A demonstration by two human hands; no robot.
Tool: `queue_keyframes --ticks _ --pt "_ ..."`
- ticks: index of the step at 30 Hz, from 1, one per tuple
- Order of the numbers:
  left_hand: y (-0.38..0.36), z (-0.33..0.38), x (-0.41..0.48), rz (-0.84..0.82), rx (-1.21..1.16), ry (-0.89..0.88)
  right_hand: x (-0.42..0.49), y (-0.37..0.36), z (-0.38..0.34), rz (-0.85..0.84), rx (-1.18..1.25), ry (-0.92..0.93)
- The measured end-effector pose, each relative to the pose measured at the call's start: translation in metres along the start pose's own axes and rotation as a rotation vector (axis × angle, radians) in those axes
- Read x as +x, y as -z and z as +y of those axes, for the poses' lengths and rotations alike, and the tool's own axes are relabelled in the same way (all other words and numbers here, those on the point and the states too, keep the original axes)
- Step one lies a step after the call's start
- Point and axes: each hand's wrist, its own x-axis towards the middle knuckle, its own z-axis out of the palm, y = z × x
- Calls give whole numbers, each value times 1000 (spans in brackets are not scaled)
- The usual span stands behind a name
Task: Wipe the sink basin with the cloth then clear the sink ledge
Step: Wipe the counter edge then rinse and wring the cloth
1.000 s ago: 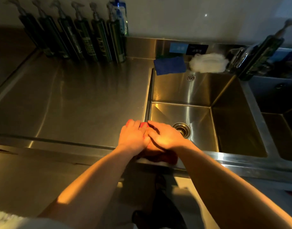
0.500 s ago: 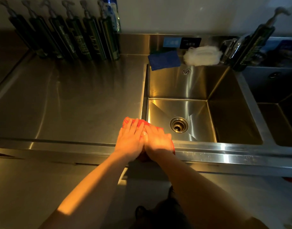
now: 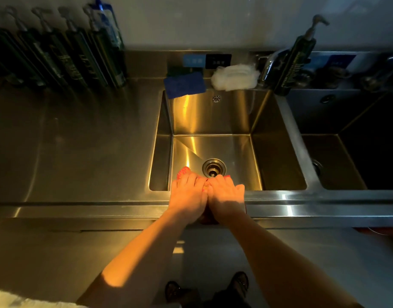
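Over on the far left, against the back wall, a row of dark pump bottles lines up, with a blue-labelled bottle at the end of the row nearest the sink. Steel counter runs across to the sink basin, and on the back ledge sits a blue pad, its front edge hanging just over the basin's rear wall. Down at the front rim, the left hand lies flat, fingers straight and spread, pressing on the red cloth; a corner of red peeks out past its fingertips on the basin floor. Touching it, the right hand does the same, fingers extended and flat on the cloth, which drapes over the front rim beneath both palms. Neither hand curls round the fabric. Just beyond the fingertips sits the drain. Back on the ledge, right of the blue pad, a white fluffy wad rests beside a leaning pump bottle. Farthest right, a second basin lies in shadow.
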Motion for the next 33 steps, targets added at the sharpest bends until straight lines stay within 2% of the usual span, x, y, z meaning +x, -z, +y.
queue_keyframes --ticks 3,5,15,21,27,30,31,33 --pt "-8 32 8 10 10 -34 -11 8 35 81 -69 28" --pt "-13 51 14 16 18 -47 -16 13 55 168 -32 31" --pt "-32 127 39 2 152 -110 -21 23 142 164 52 43" --pt "-36 171 56 -15 135 -174 -27 32 190 327 -17 63" --pt "-33 214 71 138 29 -160 -22 64 235 469 0 146" --pt "-37 225 79 88 -8 -167 -26 69 248 456 -37 79" --pt "-40 227 81 28 -18 -174 -28 66 252 402 -18 10" --pt "-48 227 84 -100 -33 -186 -29 56 261 187 90 -117"
